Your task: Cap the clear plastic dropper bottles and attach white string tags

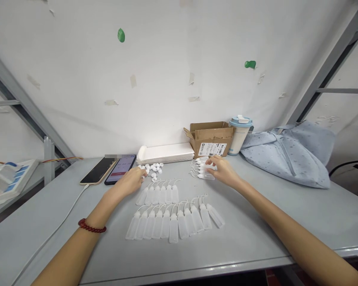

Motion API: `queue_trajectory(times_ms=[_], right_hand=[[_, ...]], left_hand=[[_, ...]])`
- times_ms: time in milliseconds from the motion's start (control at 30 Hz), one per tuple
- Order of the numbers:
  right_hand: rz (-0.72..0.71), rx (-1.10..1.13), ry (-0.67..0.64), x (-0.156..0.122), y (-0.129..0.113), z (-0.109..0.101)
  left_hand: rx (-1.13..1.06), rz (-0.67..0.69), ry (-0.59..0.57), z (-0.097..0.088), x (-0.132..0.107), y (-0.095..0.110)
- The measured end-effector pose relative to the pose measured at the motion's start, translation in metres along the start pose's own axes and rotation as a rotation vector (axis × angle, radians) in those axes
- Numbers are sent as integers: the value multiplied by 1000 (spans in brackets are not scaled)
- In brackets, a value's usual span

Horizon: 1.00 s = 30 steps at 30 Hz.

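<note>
My left hand is at the left edge of a loose pile of small white caps, its fingers bent together and closed on one at the fingertips. My right hand reaches over a small stack of translucent squeeze bottles with thin curved tubes, thumb and fingers closed around one of them. Between my arms lie two rows of the same flat bottles: a shorter back row and a longer front row. Their tubes point away from me.
Two phones lie left, one on a white charging cable. Behind are a stack of white padded sheets, an open cardboard box and a lidded cup. Blue patterned cloth lies right; a power strip is far left.
</note>
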State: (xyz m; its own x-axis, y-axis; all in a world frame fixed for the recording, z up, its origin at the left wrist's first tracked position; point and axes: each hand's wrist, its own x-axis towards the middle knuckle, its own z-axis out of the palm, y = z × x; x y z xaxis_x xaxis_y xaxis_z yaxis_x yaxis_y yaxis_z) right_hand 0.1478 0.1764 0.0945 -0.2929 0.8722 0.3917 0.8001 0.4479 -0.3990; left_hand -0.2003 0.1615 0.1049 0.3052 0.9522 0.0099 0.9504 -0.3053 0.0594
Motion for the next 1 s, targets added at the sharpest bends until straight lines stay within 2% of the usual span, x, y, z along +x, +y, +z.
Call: queue_trajectory(times_ms=[200,467,833,900,1000], right_hand=[[-8,94,-171,-4,-8,0],[13,-20,-241,-5,-9,0],[32,-212,-254,-8,-26,-10],[-6,-192,-229,-9,-29,-9],[-141,-122,-177,-14,-37,-4]], left_hand=[[-4,-21,-15,-6,-2,5],[1,-79,-71,-12,-3,11],[0,-92,-79,-13,-4,11],[-7,-97,-72,-12,-4,10],[-45,-79,-16,-11,-5,11]])
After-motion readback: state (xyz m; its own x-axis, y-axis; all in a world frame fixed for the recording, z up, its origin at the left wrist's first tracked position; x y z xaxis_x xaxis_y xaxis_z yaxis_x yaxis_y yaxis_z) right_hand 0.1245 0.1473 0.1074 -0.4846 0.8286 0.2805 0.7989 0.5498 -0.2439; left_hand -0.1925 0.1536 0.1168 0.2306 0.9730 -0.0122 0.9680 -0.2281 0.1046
